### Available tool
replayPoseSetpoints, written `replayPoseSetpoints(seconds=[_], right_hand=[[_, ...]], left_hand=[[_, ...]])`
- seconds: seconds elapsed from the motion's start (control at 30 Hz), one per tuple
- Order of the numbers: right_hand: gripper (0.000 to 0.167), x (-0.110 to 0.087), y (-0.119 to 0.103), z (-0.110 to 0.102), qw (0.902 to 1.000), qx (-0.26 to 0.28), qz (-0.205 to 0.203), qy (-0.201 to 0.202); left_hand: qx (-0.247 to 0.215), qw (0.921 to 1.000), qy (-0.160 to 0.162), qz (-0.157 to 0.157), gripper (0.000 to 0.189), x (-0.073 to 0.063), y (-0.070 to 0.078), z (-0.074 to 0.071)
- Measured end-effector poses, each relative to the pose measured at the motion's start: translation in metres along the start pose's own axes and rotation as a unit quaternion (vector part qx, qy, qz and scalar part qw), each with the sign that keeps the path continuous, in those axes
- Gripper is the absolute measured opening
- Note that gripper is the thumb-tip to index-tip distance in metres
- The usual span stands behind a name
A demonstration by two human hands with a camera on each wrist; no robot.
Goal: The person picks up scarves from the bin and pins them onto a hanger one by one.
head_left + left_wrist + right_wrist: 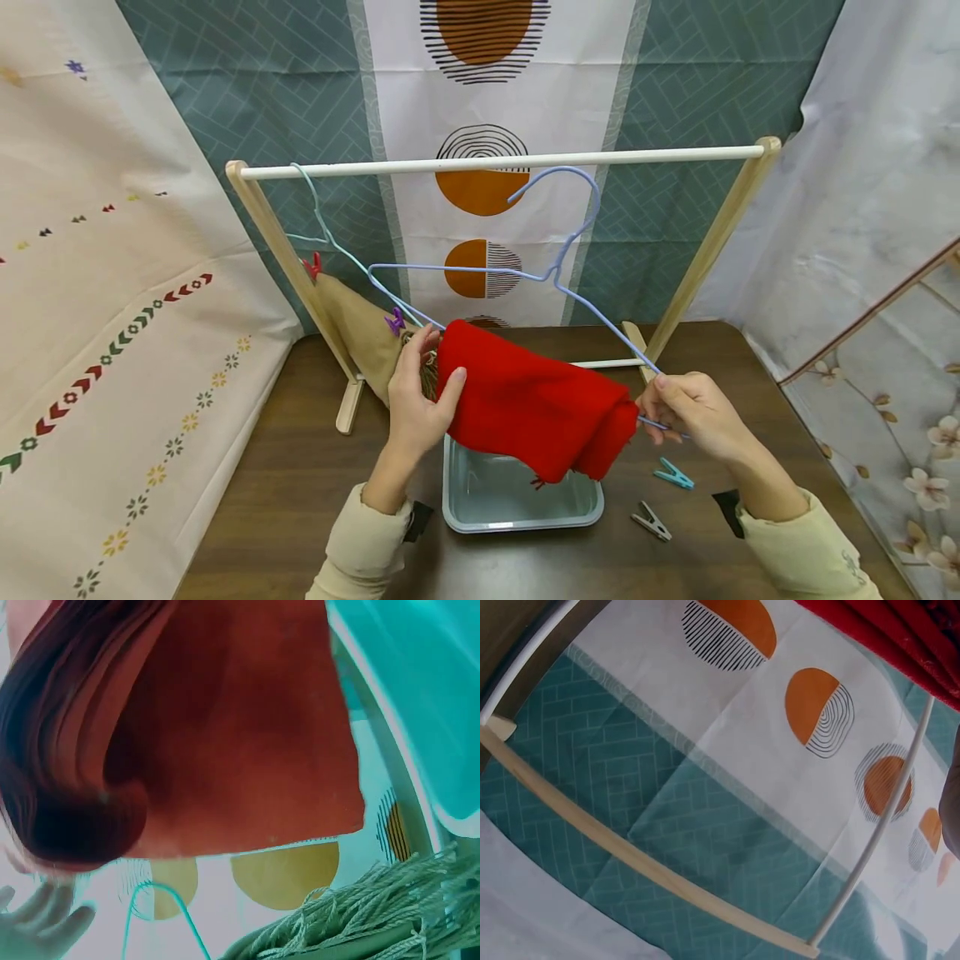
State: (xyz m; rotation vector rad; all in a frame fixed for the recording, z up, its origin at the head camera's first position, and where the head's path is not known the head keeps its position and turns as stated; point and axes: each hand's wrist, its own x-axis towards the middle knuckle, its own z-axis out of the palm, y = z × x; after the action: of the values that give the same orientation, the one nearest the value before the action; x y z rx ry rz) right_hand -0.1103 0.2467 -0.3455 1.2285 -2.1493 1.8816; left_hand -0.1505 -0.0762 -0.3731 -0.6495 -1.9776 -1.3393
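A red fringed cloth [525,392] is folded over the lower part of a light-blue wire hanger [592,308], and the hanger's hook is apart from the rail. My right hand [690,408] pinches the hanger's right corner, just beside the cloth's edge. At the cloth's other end is my left hand [423,396], its thumb spread over the front and its fingers extended by the hanger's left end. In the left wrist view, fingers [45,919] show apart from the red cloth [240,742]. A fold of it also enters the right wrist view.
A wooden rack with a white rail [495,162] stands behind. On its left, a mint hanger [322,221] carries a tan cloth [360,325] with red and purple pegs. Below the red cloth sits a grey bin [525,527]. Two pegs, blue [675,475] and grey [652,522], lie at right.
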Motion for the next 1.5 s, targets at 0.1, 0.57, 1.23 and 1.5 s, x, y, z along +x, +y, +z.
replayPoseSetpoints(seconds=[0.1,0.57,1.23,1.5], right_hand=[[0.042,0.0,-0.001,-0.001,1.0,-0.001,0.005,0.0],[0.041,-0.001,0.004,-0.003,0.9978,0.027,0.06,-0.006],[0.043,-0.013,0.011,-0.012,0.9937,0.08,0.07,0.035],[0.044,-0.013,0.001,-0.016,0.9968,0.043,0.066,0.017]], left_hand=[[-0.121,0.9838,-0.087,-0.1,0.057,0.007,-0.005,-0.01],[-0.28,0.9265,-0.194,-0.16,0.03,0.036,0.01,-0.011],[-0.355,0.9038,-0.175,-0.162,0.039,0.034,0.005,-0.005],[-0.213,0.9208,-0.271,-0.182,0.059,0.025,-0.005,-0.011]])
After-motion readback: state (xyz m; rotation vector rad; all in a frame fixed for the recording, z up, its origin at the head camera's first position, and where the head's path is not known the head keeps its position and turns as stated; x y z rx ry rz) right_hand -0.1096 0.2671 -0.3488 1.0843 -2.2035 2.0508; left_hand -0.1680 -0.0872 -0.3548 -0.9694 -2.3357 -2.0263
